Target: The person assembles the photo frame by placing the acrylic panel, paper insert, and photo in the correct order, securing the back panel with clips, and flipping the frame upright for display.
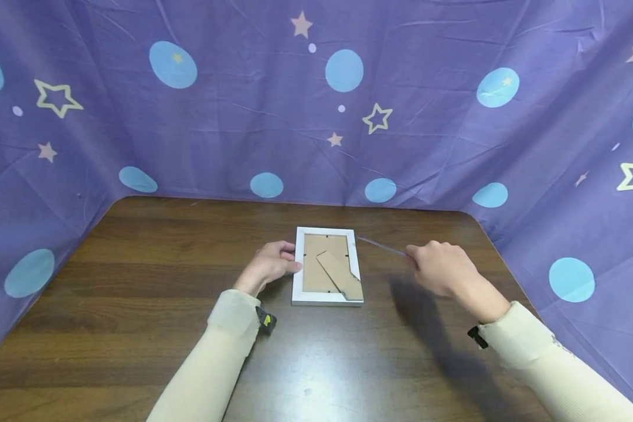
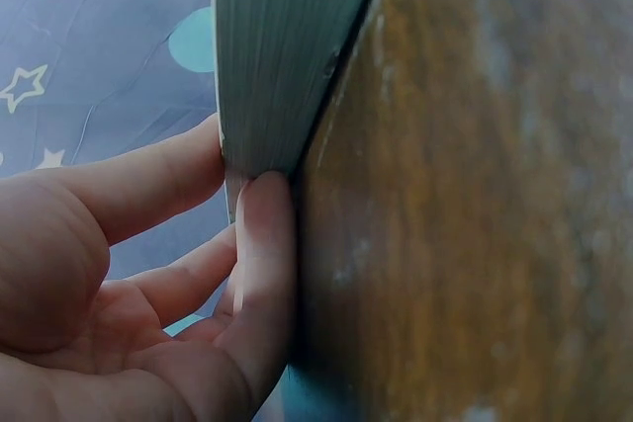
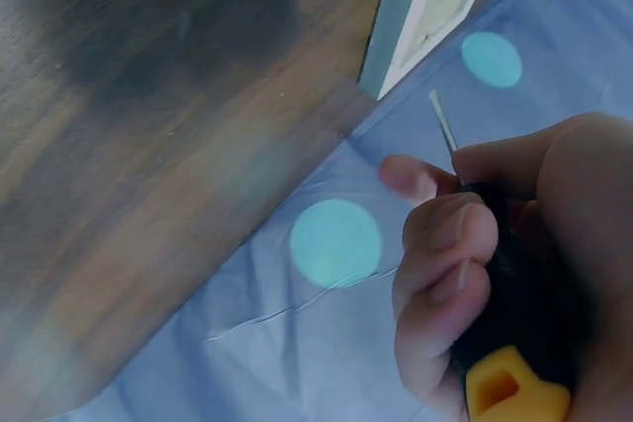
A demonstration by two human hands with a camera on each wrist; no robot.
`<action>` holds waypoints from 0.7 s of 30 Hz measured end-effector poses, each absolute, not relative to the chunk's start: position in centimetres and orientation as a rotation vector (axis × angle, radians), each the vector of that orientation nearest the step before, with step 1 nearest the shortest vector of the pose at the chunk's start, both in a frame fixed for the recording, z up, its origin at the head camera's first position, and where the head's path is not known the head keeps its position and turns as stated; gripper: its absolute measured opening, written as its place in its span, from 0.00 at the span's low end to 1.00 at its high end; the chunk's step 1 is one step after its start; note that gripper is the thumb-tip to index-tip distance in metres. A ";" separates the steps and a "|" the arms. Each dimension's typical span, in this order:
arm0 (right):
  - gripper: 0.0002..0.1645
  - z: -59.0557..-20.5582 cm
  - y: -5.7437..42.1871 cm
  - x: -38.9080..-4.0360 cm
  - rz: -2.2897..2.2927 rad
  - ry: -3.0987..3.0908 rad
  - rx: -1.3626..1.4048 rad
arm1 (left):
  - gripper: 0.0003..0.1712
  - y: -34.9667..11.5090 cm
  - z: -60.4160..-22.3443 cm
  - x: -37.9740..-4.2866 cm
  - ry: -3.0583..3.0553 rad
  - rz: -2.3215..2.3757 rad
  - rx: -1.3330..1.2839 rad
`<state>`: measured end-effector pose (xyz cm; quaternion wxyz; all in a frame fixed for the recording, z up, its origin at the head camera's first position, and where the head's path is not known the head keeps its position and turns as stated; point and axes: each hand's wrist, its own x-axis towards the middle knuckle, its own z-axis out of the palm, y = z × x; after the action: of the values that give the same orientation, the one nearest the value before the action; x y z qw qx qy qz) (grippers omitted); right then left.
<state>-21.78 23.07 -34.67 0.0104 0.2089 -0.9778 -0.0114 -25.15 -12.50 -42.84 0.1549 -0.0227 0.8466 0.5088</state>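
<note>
A white picture frame lies face down on the table, its brown backing board and slanted stand leg showing. Several small dark tabs sit around the board's edge. My left hand holds the frame's left side, with thumb and fingertips at its edge. To the right, my right hand grips a screwdriver by its black and yellow handle. The thin metal shaft points left, its tip close to the frame's upper right corner in the head view. My fingers hide part of the handle.
The brown wooden table has rounded far corners. A purple cloth with stars and blue dots hangs behind it and down both sides. Each sleeve carries a small black wrist device.
</note>
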 end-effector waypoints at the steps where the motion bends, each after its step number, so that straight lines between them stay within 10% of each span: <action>1: 0.16 -34.8 23.3 -21.9 -0.025 -3.054 0.659 | 0.36 -12.5 -42.8 -25.1 2.423 1.459 -0.069; 21: 0.19 -37.1 27.7 -25.4 0.146 -3.077 0.607 | 0.36 -12.0 -42.8 -24.1 2.419 1.481 -0.079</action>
<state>-25.38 27.74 -37.14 0.0012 0.1933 -0.9800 0.0465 -24.09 -12.02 -42.79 0.1514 -0.0275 0.8428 0.5158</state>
